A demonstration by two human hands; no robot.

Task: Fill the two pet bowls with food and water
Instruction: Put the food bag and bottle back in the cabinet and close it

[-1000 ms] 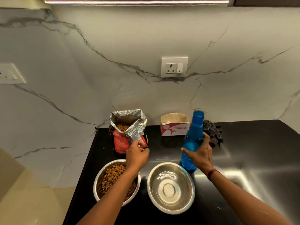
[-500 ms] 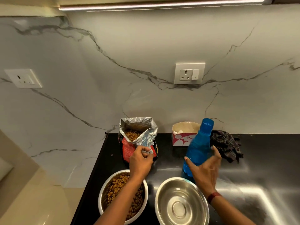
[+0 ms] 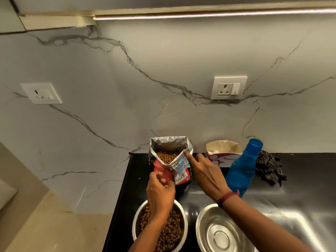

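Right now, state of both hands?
Left hand: pinching the bag at its front edge.
Right hand: open, forefinger touching the bag's flap, holding nothing.

1. L hand (image 3: 160, 192) pinches food bag (image 3: 170, 144) at its red front.
2. R hand (image 3: 207, 176): index tip touches bag's folded foil flap.
3. Kibble bowl (image 3: 185, 221) just in front of bag; empty bowl (image 3: 218, 233) front-right of bag.
4. Blue bottle (image 3: 241, 171) stands upright, right of bag, w/ tissue box (image 3: 221, 157) between.
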